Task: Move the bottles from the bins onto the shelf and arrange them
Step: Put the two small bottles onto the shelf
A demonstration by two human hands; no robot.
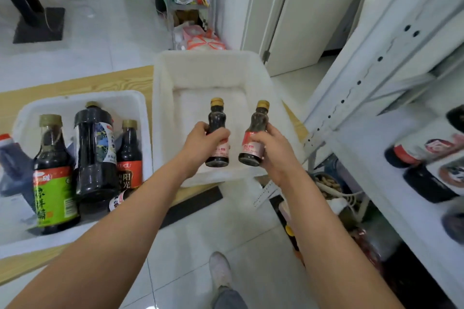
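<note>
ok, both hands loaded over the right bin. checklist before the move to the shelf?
1. left hand grip on left small bottle: fingers wrapped round its body. ok
2. right hand grip on right small bottle: wrapped, bottle tilted. ok
3. Both gold caps on: ok
4. Gap between the two held bottles: ok
5. Bare space on shelf near its front edge: ok
6. left bin emptied: several large bottles inside. not ok
</note>
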